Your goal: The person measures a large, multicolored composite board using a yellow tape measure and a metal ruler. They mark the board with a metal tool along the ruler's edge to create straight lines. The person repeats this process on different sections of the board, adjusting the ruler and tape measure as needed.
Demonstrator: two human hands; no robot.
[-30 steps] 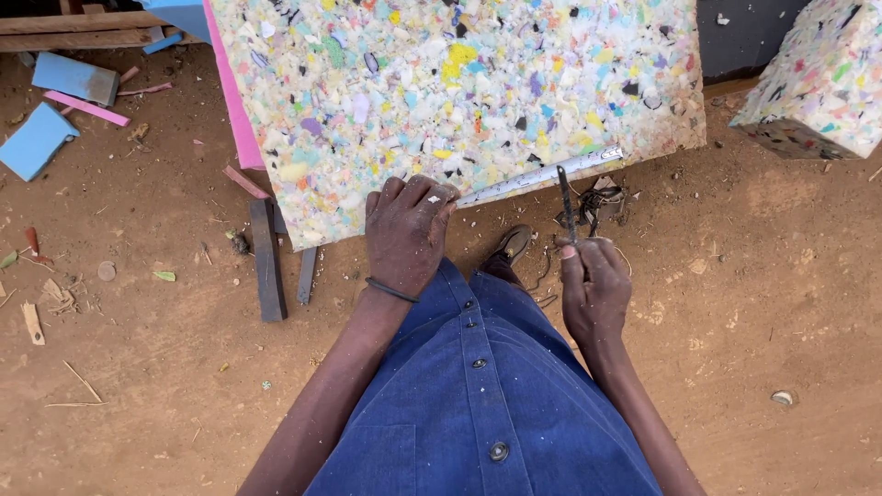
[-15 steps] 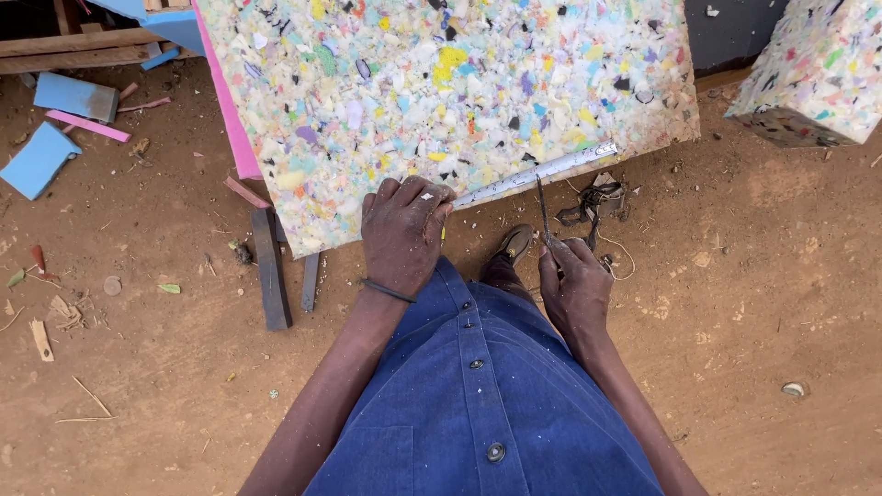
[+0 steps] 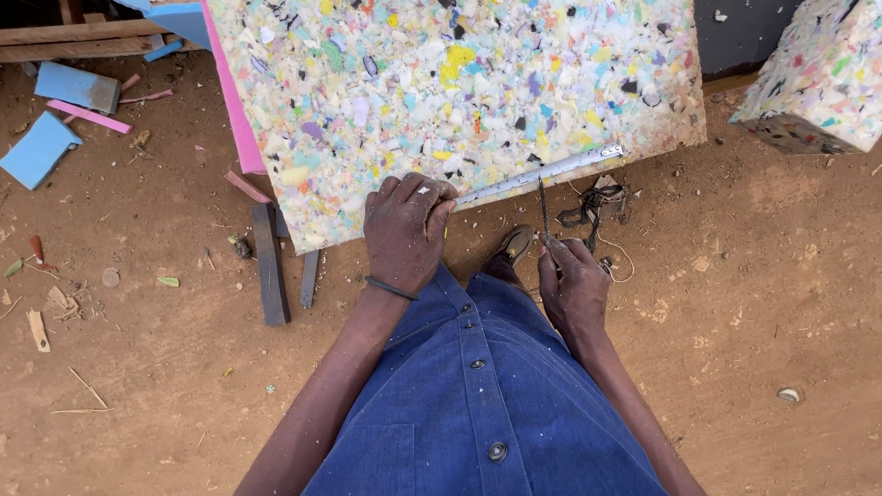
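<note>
So I've got my left hand (image 3: 404,231) pressed down flat-ish on the near edge of the big multicolour foam slab (image 3: 459,101), fingers curled over the end of a metal ruler (image 3: 542,174) that runs along that edge toward the right. It's pinning the ruler rather than gripping it. My right hand (image 3: 574,285) is closed around the handle of a thin blade (image 3: 543,207), which stands nearly upright with its tip right at the ruler, about midway along the part you can see. The slab lies on the dirt floor (image 3: 753,303) in front of me, with a pink foam sheet (image 3: 231,101) poking out from under its left side. There's a dark strip of wood (image 3: 269,264) on the ground just left of my left hand, some blue foam offcuts (image 3: 55,119) further off to the left, and another block of the same speckled foam (image 3: 822,78) over on the right, well apart from the slab.
</note>
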